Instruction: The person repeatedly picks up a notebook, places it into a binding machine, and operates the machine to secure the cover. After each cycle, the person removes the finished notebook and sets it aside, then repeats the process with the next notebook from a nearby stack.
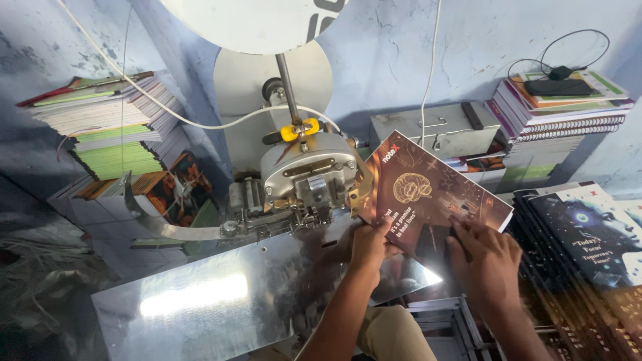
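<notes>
Brown and glossy, a notebook point(428, 190) with a brain picture on its cover is held tilted in the middle of the frame, its left edge pushed up against the metal head of a machine point(304, 180). The left hand point(370, 244) is closed on the book's lower left edge, and the right hand point(487, 257) is pressed on its lower right corner with the fingers curled over it. The left fingers could be pinched, because they are kept very near the machine's moving parts. The book could slip and be marked crooked, because it is held at a slant and its cover looks slick. A shiny steel plate point(221, 304) is laid out under the machine at the lower left, and light is bounced off it. Stacks of notebooks point(110, 124) are piled at the upper left, more spiral books point(562, 110) at the upper right, and dark-covered books point(588, 234) at the right. A grey metal box point(435, 130) is seen behind. The blue wall point(394, 53) looks worn and cracked.
</notes>
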